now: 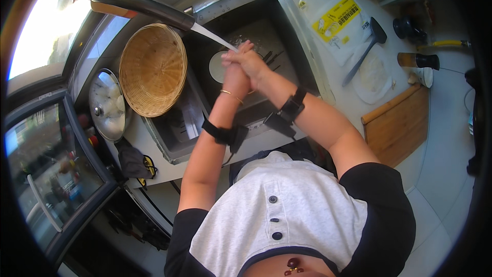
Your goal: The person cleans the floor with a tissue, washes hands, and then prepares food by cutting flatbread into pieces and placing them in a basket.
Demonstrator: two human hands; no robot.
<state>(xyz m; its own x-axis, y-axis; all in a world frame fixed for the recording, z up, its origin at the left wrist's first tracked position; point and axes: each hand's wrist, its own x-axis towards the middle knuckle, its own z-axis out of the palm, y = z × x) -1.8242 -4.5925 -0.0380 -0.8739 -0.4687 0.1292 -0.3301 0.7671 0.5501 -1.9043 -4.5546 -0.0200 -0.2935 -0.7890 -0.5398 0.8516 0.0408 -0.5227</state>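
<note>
My left hand (235, 77) and my right hand (254, 63) are pressed together over the dark sink basin (298, 46). Fingers overlap and are blurred, and I see no object between them. A stream of water (215, 37) from the metal faucet (146, 7) runs onto the fingers. Below and partly behind the hands, a pale round dish (217, 67) lies in the basin. Dark slots (273, 58) mark the basin floor to the right of the hands. Each wrist wears a black strap with a small device.
Left of the basin, a wicker basket (153, 70) stands tilted beside a glass pot lid (109, 104). A dark cloth item (134, 161) lies on the near counter. On the right are a plastic package (334, 19), a dark spatula (365, 52) and a wooden cutting board (398, 127).
</note>
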